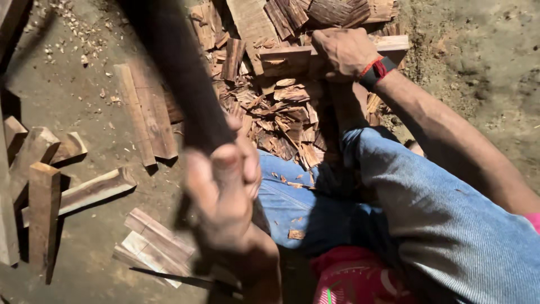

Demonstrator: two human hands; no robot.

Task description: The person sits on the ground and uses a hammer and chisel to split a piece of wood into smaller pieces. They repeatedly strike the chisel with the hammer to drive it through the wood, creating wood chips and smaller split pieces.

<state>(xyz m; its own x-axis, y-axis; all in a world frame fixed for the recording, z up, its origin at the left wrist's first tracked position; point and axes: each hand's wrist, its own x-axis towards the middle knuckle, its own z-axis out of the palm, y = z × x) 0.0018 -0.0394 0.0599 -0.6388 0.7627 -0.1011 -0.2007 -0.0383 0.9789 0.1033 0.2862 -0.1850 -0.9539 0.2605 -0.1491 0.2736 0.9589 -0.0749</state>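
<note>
The right hand (343, 52) presses down on a flat brown wood block (292, 56) lying over a pile of red-brown wood chips (281, 118) on the dirt — and the left hand (225, 191) is wrapped tight round a dark, blurry handle (174, 73).

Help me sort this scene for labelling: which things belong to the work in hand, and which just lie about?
In use:
left hand gripping a dark tool handle
right hand pressing on a wooden block
pile of wood chips below it

Lying about:
flat slats
wood billets at left
stacked offcuts
dirt floor
</note>
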